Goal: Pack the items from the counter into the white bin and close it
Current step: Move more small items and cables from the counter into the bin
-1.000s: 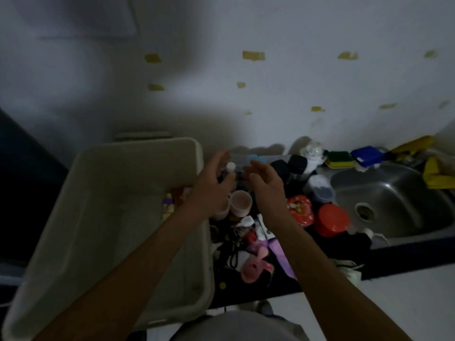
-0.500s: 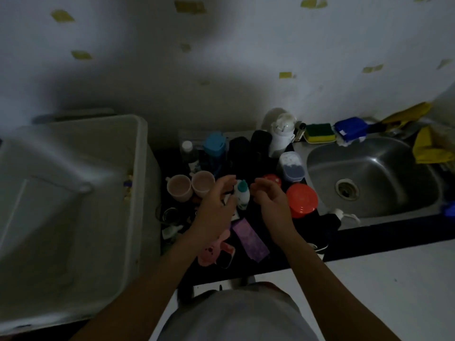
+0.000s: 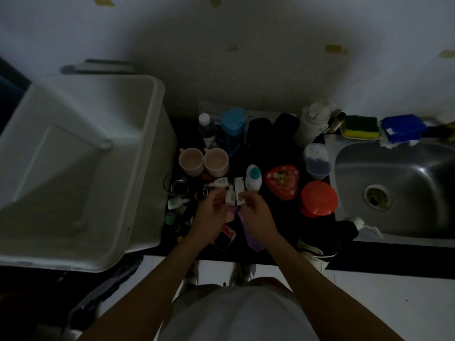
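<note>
The white bin stands open at the left, its inside mostly bare. On the dark counter to its right lie many small items: two pink cups, a white bottle with a teal cap, a red heart-shaped tin and a red round tub. My left hand and my right hand meet over the middle of the clutter. The left hand's curled fingers hold a small white packet. The right hand's fingertips pinch a small white box beside it.
A steel sink takes up the right, with a sponge and a blue box behind it. A blue-capped bottle, a white jar and a clear container stand at the back. A purple packet lies near the front edge.
Both hands came down from the back of the counter to the small white boxes in the middle. The view tilted further down.
</note>
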A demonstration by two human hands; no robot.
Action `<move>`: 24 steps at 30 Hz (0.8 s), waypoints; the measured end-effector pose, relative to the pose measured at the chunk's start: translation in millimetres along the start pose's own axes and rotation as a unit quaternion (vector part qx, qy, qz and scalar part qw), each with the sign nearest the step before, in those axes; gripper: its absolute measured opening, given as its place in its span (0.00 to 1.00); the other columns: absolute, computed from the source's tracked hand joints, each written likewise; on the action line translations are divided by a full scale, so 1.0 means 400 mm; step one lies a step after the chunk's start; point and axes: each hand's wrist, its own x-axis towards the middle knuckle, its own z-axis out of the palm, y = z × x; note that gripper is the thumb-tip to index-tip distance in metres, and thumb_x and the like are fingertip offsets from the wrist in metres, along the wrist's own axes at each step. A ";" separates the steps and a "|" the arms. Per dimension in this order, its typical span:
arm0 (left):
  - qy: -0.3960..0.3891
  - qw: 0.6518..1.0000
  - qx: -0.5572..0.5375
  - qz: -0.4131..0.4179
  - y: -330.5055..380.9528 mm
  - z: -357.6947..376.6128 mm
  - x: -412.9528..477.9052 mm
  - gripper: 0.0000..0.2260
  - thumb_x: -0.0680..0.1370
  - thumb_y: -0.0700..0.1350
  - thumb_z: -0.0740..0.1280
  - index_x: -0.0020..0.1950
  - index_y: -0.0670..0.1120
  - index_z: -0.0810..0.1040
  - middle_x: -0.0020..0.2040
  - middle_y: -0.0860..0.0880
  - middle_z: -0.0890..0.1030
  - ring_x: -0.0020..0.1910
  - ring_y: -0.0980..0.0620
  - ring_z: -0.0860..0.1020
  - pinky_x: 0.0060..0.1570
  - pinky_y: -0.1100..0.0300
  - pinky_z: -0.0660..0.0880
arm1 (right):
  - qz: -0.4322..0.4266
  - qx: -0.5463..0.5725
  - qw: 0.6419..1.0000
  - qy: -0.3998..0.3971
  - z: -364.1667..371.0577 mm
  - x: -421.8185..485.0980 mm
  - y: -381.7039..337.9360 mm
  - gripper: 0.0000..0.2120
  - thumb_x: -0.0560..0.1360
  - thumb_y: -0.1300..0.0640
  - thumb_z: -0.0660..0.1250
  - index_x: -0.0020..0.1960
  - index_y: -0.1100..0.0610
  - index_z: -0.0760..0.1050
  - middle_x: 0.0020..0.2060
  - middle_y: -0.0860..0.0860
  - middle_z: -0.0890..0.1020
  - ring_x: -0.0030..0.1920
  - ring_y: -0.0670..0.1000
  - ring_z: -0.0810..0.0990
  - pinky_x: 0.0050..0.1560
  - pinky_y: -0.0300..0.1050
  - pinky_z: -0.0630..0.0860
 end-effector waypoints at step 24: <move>0.040 0.999 0.011 -0.035 -0.050 -0.024 -0.015 0.16 0.79 0.33 0.60 0.59 0.52 0.73 0.57 0.50 0.78 0.57 0.54 0.76 0.57 0.60 0.74 | 0.008 -0.483 0.873 0.066 0.055 0.073 0.097 0.15 0.78 0.54 0.61 0.63 0.52 0.73 0.59 0.57 0.76 0.60 0.59 0.70 0.58 0.51 0.66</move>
